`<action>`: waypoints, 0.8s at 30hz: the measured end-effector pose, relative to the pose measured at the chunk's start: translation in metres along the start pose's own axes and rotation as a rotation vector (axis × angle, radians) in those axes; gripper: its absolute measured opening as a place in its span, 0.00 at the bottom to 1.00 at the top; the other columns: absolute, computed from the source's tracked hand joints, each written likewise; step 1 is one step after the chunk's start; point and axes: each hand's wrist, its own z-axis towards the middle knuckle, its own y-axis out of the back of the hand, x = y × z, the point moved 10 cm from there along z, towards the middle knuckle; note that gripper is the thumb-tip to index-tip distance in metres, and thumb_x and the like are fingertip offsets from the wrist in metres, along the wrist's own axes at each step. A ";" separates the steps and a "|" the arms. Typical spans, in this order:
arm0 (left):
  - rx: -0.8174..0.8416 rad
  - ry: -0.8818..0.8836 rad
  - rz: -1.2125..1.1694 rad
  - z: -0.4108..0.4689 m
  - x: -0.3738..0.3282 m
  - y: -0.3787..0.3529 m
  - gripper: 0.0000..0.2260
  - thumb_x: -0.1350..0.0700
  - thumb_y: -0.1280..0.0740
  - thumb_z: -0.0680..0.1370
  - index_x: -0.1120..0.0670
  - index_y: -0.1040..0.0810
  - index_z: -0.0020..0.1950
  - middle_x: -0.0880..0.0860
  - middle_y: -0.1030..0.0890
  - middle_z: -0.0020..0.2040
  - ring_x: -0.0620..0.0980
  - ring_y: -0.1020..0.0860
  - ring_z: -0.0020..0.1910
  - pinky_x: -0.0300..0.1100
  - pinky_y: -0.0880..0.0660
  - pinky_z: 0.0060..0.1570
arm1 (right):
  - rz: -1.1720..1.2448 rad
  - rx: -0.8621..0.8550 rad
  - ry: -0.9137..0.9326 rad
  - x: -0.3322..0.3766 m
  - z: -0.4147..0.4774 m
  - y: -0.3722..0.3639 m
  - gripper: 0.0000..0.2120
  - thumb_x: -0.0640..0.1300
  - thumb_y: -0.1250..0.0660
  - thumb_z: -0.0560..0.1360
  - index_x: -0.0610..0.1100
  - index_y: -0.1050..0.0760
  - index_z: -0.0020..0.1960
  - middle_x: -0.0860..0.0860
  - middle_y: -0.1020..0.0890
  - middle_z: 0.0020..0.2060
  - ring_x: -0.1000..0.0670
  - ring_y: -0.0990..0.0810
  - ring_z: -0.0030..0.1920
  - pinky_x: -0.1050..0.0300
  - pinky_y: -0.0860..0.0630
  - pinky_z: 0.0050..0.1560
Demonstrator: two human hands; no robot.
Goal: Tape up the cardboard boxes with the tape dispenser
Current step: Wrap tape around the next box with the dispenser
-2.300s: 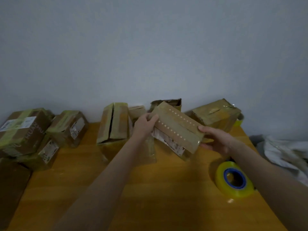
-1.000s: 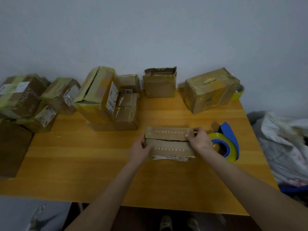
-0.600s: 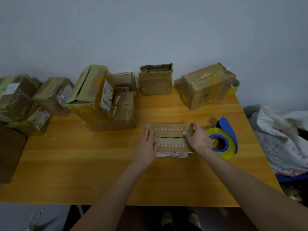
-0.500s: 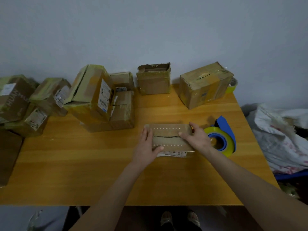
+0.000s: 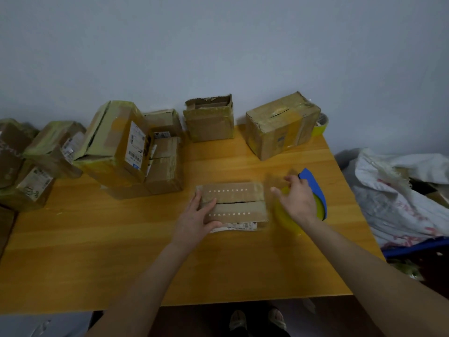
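Since half a second ago, the right hand (image 5: 298, 201) has come off the right end of the flat brown cardboard box (image 5: 233, 203) and now sits over the yellow tape roll in its blue dispenser (image 5: 313, 186).

Nearest us, two sandalled feet (image 5: 255, 321) show below the edge of the orange wooden table (image 5: 145, 263).

We find the left hand (image 5: 196, 220) flat on the box's left end. Its fingers are straight and close together, and its thumb lies along the near edge. The box lies on the table under these fingers, flaps closed, with a dark gap along the centre seam.

The right hand is blurred. Its fingers appear spread, just right of the box, but we cannot tell whether they grip the roll beneath them.

To the right of those fingers, off the table, lies crumpled white sacking (image 5: 401, 190).

Beyond the left fingers stands an open-topped brown carton (image 5: 209, 122). Beyond the right fingers stands a taped brown carton (image 5: 281, 127). Well left of the left fingers is a cluster of taped, labelled cartons (image 5: 121, 147).
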 end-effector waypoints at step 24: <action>-0.050 0.043 -0.113 -0.003 0.000 0.006 0.32 0.40 0.30 0.71 0.45 0.33 0.73 0.50 0.50 0.79 0.49 0.52 0.78 0.52 0.41 0.72 | 0.168 0.271 -0.056 -0.022 0.011 0.002 0.33 0.53 0.24 0.66 0.48 0.35 0.65 0.47 0.27 0.55 0.45 0.23 0.47 0.50 0.24 0.42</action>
